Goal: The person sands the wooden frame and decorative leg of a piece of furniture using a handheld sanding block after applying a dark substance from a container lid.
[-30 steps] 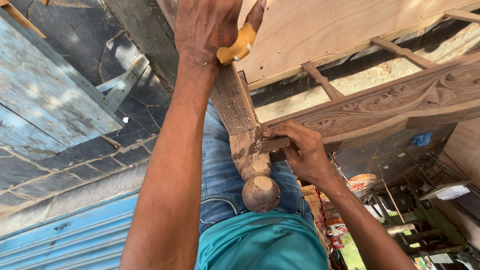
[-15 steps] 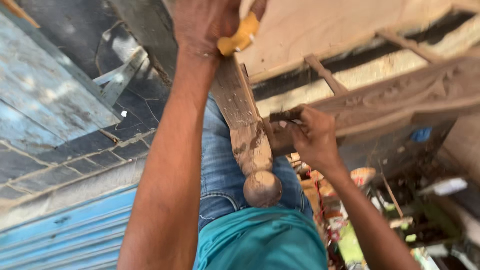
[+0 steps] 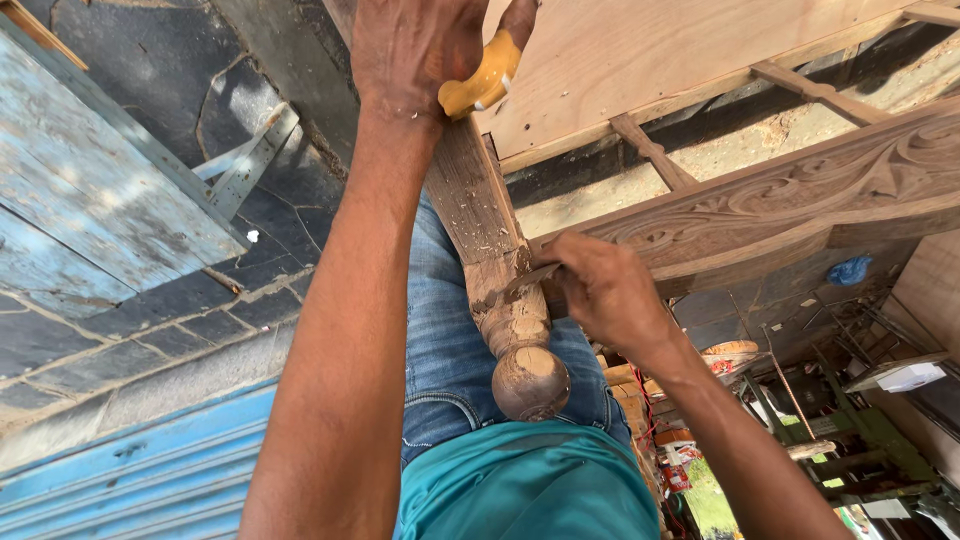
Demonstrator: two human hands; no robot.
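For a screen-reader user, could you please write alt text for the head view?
A person's right hand presses a chisel into a turned wooden leg lying over their jeans, while the left hand grips a yellow handle above. A carved wooden rail lies alongside.

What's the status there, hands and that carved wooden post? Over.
Left hand shut on yellow handle, raised. Right hand shut on chisel, blade tip on turned post. Chips on post; nothing blocking.
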